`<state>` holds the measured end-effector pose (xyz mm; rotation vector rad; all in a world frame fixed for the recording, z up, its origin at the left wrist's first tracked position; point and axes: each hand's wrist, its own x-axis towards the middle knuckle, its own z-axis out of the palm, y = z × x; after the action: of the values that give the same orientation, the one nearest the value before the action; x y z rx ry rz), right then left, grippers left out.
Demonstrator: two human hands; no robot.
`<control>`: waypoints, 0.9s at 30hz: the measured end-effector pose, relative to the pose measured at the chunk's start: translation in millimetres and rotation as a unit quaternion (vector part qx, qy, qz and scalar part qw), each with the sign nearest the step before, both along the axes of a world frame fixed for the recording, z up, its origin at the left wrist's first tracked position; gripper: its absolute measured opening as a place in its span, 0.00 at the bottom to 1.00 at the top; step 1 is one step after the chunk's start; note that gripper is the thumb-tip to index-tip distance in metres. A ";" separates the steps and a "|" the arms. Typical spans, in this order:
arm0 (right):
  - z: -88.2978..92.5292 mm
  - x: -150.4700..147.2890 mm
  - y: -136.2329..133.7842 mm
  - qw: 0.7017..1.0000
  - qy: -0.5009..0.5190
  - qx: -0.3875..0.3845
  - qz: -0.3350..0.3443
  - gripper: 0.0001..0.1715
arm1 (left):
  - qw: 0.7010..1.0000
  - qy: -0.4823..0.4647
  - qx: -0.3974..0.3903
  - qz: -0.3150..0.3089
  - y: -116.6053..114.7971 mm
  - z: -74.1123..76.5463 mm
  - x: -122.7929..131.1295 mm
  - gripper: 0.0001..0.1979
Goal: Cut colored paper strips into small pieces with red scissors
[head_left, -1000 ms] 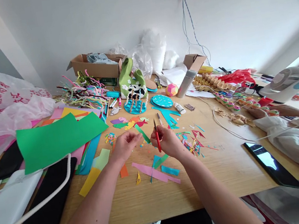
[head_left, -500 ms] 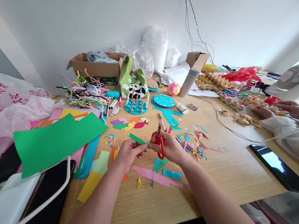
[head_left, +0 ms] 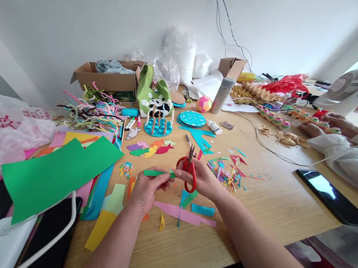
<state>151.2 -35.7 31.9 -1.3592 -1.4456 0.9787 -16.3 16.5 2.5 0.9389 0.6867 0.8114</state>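
Observation:
My left hand (head_left: 146, 190) pinches a narrow green paper strip (head_left: 153, 173) between thumb and fingers. Close beside it, my right hand (head_left: 202, 176) is closed around red-handled scissors (head_left: 190, 175), whose blades point up and away from me. The right thumb reaches toward the strip's end, where a tiny coloured bit shows between the two hands; its shape is too small to make out. Under the hands lie a pink paper strip (head_left: 185, 213), a blue paper piece (head_left: 202, 209) and a small yellow scrap (head_left: 161, 222). Paper fish cut-outs (head_left: 150, 149) lie just beyond.
Coloured paper sheets (head_left: 59, 173) and a black tablet-like slab (head_left: 41, 260) are at left. Paper scraps (head_left: 228, 174) lie right of my hands. A phone (head_left: 333, 195) rests near the edge, by another person's sleeve (head_left: 346, 157). A grey bottle (head_left: 223, 95) stands behind.
The green strip has turned from slanting to nearly level. The scissors have tilted a little, their blades now pointing more to the right. The whole view has shifted slightly.

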 end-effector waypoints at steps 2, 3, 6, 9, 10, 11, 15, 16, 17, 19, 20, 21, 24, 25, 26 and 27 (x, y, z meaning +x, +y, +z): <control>-3.3 -3.6 -1.4 1.000 -0.021 0.011 -0.013 0.21 | 0.998 -0.033 -0.034 0.050 0.8 2.5 0.2 0.08; -6.0 -6.4 -2.3 0.999 -0.032 0.014 -0.013 0.22 | 0.995 -0.049 -0.047 0.070 1.3 3.7 0.4 0.09; -15.8 -17.3 -5.6 0.997 -0.080 0.008 -0.010 0.24 | 0.987 -0.084 -0.076 0.110 1.9 6.0 1.6 0.09; -22.9 -26.1 -8.7 0.990 -0.144 -0.009 -0.005 0.25 | 0.983 -0.101 -0.088 0.128 0.6 5.7 3.2 0.08; -23.9 -27.5 -9.4 0.987 -0.160 -0.014 -0.002 0.26 | 0.982 -0.102 -0.086 0.130 -0.1 5.3 3.5 0.08; -24.4 -28.2 -9.9 0.985 -0.170 -0.019 0.001 0.26 | 0.983 -0.103 -0.081 0.132 -0.8 4.8 3.8 0.08; -23.3 -26.9 -10.5 0.986 -0.159 -0.044 0.013 0.27 | 0.984 -0.097 -0.056 0.138 -2.3 3.4 4.2 0.07; -23.1 -26.5 -10.4 0.987 -0.153 -0.050 0.016 0.27 | 0.985 -0.095 -0.051 0.137 -2.2 3.0 4.4 0.07; -22.9 -26.3 -10.3 0.987 -0.149 -0.055 0.019 0.27 | 0.985 -0.094 -0.047 0.137 -2.1 2.6 4.5 0.07; -22.9 -26.1 -10.1 0.988 -0.142 -0.059 0.022 0.28 | 0.985 -0.092 -0.045 0.138 -1.8 1.8 4.8 0.07; -22.8 -26.1 -10.0 0.988 -0.140 -0.061 0.023 0.28 | 0.985 -0.091 -0.047 0.138 -1.7 1.4 4.8 0.07; -22.7 -26.0 -10.0 0.988 -0.138 -0.062 0.024 0.29 | 0.985 -0.088 -0.050 0.138 -1.7 1.0 4.8 0.07; -21.6 -24.9 -10.0 0.989 -0.127 -0.070 0.031 0.29 | 0.986 -0.084 -0.052 0.137 -2.0 0.1 4.5 0.08; -21.0 -24.4 -10.0 0.989 -0.121 -0.076 0.034 0.29 | 0.986 -0.084 -0.049 0.138 -2.0 -0.2 4.3 0.08; -20.5 -23.9 -10.0 0.989 -0.115 -0.082 0.037 0.29 | 0.986 -0.083 -0.047 0.139 -2.0 -0.4 4.1 0.08; -20.0 -23.4 -9.8 0.989 -0.109 -0.088 0.039 0.29 | 0.986 -0.082 -0.045 0.139 -1.9 -0.6 4.0 0.08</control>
<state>127.7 -45.5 11.9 -1.5879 -1.6164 1.0542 -12.3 14.6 1.9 0.6941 0.7119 1.0827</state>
